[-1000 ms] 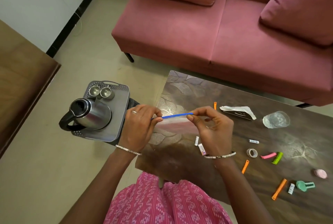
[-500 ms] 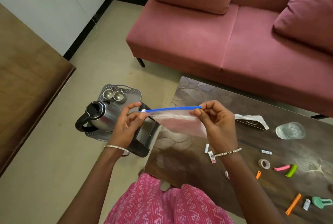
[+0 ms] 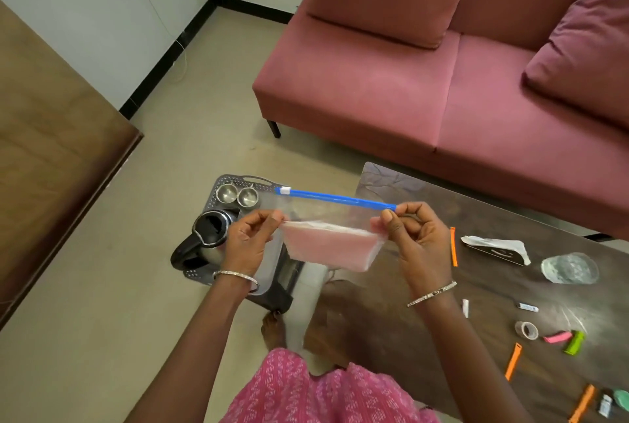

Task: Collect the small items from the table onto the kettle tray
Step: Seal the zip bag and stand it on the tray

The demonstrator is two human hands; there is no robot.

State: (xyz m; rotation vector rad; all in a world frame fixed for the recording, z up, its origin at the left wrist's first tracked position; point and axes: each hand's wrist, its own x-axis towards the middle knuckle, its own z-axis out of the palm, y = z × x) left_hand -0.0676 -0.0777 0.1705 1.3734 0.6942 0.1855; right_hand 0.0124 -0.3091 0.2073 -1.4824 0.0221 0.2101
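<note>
**Bag held open in mid-air, both hands taken up**

The clear zip bag (image 3: 326, 245) hangs between my two hands, over the gap where the table (image 3: 391, 320) ends and the kettle tray (image 3: 218, 184) sits lower down. Its blue zip strip (image 3: 337, 198) is stretched taut at the far lip.

My worry is the thin film. It looks slippery and only fingertips hold it, so if one pinch slips the mouth will probably collapse, or the bag may drop to the floor between table and tray. With both hands occupied, I also have nothing free to pick things up.

My left hand (image 3: 248, 245) pinches the near lip between thumb and fingertips. My right hand (image 3: 422, 245) pinches the corner at the strip's end, the other fingers curled in.

The small items lie well apart on the table to my right: an orange clip (image 3: 453, 245), a tape roll (image 3: 526, 330), a pink clip (image 3: 557, 337) and a green clip (image 3: 574, 342). On the tray stand the kettle (image 3: 207, 235) and two steel cups (image 3: 227, 193).
</note>
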